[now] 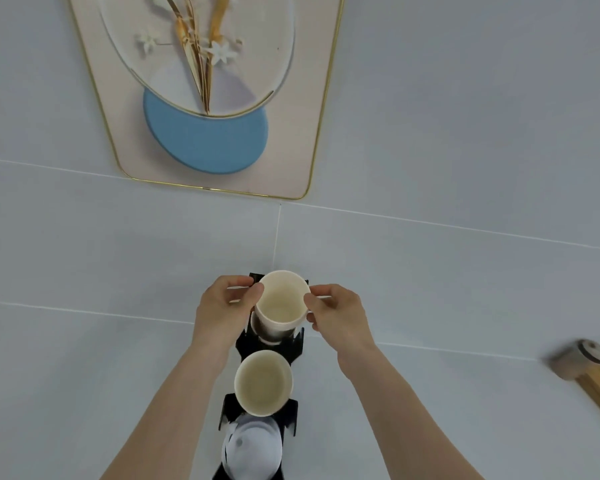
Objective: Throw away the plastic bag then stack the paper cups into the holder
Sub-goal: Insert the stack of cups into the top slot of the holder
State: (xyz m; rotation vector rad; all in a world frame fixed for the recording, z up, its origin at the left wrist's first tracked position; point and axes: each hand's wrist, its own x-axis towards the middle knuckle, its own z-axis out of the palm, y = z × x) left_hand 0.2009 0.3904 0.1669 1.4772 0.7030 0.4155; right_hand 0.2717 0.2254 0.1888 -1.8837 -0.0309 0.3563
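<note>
Bright, even, soft light with almost no shadows. Wide-angle bending skews the wall lines. The wooden piece at the right edge is blurred.

Upper cup in holder between left hand and right hand, above lower cup.

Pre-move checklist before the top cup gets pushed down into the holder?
1. Both hands on cup: left hand and right hand pinch the upper cream paper cup at its rim: ok.
2. Cup mouth up: ok.
3. Cup lined up with the black wall-mounted holder: ok.
4. Lower cream paper cup seated in the holder: ok.
5. Plastic bag binned: cannot tell, none in view.
</note>
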